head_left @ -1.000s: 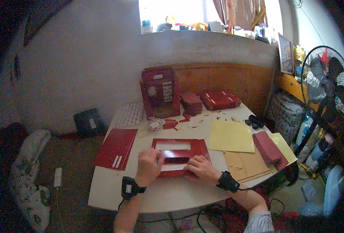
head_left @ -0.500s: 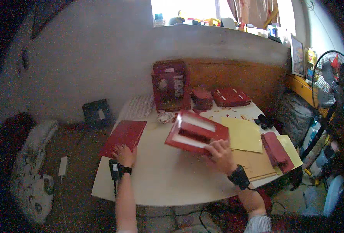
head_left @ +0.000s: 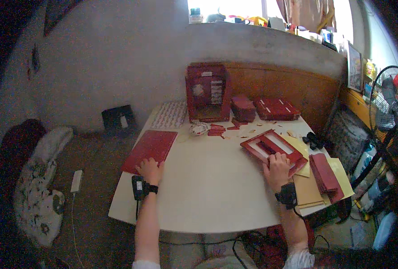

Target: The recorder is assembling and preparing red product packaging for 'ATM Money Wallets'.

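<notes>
At the left of the table lies a flat dark-red board (head_left: 152, 147). On its near edge rests my left hand (head_left: 150, 171), palm down, fingers laid over the surface and thumb out to the side. My right hand (head_left: 278, 172) grips the near edge of a red panel (head_left: 293, 155) with two long pale window strips and a dark bar between them. This panel sits at the right, partly over yellow sheets (head_left: 303, 169). Some of my right fingertips are hidden under or behind its edge.
Tan boards (head_left: 307, 190) and a stack of dark-red strips (head_left: 324, 172) are at the right edge. A tall red box (head_left: 208, 92), red stacks (head_left: 277, 110), a white patterned sheet (head_left: 170, 115), a tape roll (head_left: 199, 128) and scraps line the back. A fan (head_left: 383, 105) stands right.
My right hand has carried the tilted red panel to the right and lowered it onto the yellow sheets. The left hand remains at the board's near edge. The view has shifted slightly.
</notes>
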Demonstrator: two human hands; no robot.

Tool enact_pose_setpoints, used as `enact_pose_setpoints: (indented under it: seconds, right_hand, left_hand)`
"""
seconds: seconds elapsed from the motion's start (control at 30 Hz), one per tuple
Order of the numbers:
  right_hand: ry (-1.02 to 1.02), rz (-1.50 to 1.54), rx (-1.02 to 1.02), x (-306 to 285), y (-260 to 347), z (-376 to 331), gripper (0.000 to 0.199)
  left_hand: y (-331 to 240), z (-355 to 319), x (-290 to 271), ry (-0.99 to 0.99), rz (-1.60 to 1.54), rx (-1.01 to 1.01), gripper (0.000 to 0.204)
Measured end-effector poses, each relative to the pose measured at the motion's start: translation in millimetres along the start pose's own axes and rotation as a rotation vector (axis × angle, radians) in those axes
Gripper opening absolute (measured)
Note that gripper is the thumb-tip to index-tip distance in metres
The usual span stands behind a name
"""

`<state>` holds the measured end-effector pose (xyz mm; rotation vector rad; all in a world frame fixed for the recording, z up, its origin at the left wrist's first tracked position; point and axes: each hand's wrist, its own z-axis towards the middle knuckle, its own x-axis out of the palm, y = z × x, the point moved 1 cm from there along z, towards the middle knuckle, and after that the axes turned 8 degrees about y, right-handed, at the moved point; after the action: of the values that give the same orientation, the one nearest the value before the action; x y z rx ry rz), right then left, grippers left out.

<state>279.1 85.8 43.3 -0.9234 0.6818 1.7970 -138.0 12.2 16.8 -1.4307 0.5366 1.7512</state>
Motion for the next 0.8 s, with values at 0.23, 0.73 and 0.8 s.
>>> enact_pose_setpoints:
  seconds: [0.23,0.73,0.8]
  right_hand:
    - [0.116,-0.049,0.039,16,-4,-5,0.027]
    - [0.023,0.071,0.027,14,4,-2,0.027]
    - [0.007,0.068,0.036,13,-3,-3,0.026]
  left_hand:
    - [-1,-4,-13,-0.003,-0.018,-0.005,0.041]
    - [2,11,-14,-0.238,-0.073,-0.080,0.017]
    - [-14,-2,-35,-0.259,-0.092,-0.067,0.009]
